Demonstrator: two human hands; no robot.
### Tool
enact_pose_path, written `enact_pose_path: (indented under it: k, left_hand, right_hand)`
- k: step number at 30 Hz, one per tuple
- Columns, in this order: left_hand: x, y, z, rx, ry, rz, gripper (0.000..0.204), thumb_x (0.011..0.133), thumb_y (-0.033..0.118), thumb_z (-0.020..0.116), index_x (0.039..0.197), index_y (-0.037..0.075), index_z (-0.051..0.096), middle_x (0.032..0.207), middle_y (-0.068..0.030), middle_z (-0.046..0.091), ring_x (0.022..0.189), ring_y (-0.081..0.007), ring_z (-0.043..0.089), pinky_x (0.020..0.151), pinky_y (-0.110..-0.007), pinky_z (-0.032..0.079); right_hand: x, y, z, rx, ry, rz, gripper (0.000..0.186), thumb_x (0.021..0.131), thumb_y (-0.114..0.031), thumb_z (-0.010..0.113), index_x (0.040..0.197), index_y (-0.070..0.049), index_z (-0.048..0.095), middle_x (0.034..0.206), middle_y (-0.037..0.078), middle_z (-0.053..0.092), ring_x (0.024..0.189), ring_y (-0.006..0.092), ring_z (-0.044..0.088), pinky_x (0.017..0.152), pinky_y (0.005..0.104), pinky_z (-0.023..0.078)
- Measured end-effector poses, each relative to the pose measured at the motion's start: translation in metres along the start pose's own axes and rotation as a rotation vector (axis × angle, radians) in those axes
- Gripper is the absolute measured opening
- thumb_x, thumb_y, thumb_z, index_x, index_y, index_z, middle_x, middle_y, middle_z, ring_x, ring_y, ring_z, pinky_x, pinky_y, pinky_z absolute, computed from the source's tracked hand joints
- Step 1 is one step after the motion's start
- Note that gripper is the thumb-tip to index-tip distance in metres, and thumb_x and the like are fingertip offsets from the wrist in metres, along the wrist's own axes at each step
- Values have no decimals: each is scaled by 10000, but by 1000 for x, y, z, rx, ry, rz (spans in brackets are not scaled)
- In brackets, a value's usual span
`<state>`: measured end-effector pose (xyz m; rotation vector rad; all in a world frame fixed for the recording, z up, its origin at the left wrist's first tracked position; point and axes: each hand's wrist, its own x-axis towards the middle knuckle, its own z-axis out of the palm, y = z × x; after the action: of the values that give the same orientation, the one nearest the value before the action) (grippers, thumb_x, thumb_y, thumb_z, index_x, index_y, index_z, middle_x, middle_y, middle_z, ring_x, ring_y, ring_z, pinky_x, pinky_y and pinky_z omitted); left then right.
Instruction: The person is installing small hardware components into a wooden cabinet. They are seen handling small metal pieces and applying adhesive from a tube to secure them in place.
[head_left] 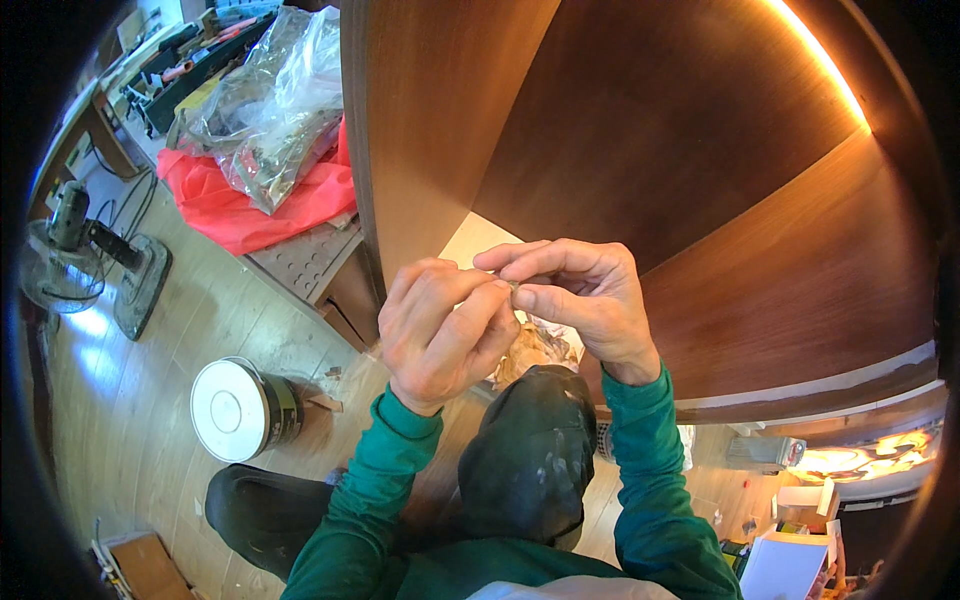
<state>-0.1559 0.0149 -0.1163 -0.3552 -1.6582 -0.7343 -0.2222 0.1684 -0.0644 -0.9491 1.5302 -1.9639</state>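
My left hand point(443, 325) and my right hand point(590, 300) meet in front of a brown wooden cabinet point(630, 120). The fingers of both are bent and pinched together around a tiny pale thing point(514, 285). Most of it is covered by the fingertips, so its kind does not show. Below my hands, crumpled brownish paper or plastic point(540, 346) lies beyond my bent knee point(535, 450).
A bucket with a white lid point(228, 410) stands on the wood floor at left, beyond it a fan point(68, 250). Clear plastic point(275, 110) and a red bag point(250, 200) cover a low bench. A lit strip point(820, 55) edges the cabinet; boxes point(785, 560) lie lower right.
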Motion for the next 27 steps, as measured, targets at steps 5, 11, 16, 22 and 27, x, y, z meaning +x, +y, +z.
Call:
enact_pose_path:
  k: [5,11,16,22,27]
  left_hand:
    - [-5,-8,3,6,56,2,260,698,-39,741,932,33,654,834,-86,648,703,-263,627,644,-369,529]
    - [-7,-10,4,29,78,19,246,703,-30,747,924,35,660,837,-75,648,693,-251,621,641,-360,519]
    - [-1,-14,8,37,49,17,224,715,-34,737,914,31,659,854,-80,659,712,-253,629,643,-356,515]
    - [1,-18,-2,91,4,25,224,715,-51,730,918,20,667,874,-87,666,734,-252,632,673,-354,519]
    - [20,-16,7,79,-11,72,266,733,-46,748,985,16,689,877,-96,665,742,-259,631,681,-359,523]
  right_hand:
    - [-1,16,4,43,66,6,205,867,11,696,1067,57,700,1123,208,686,1017,206,662,922,342,544]
    - [-4,21,13,221,142,70,191,890,-12,683,1071,47,705,1119,176,699,1014,182,659,917,318,536]
    - [-3,30,10,137,186,36,193,896,-21,683,1077,43,705,1126,157,701,1010,167,653,910,299,534]
    - [6,45,19,236,192,-7,194,932,-65,648,1088,38,698,1150,193,683,1011,224,672,907,350,561]
    - [13,29,18,290,266,-65,206,939,-83,645,1104,32,693,1145,151,691,964,161,679,861,308,570]
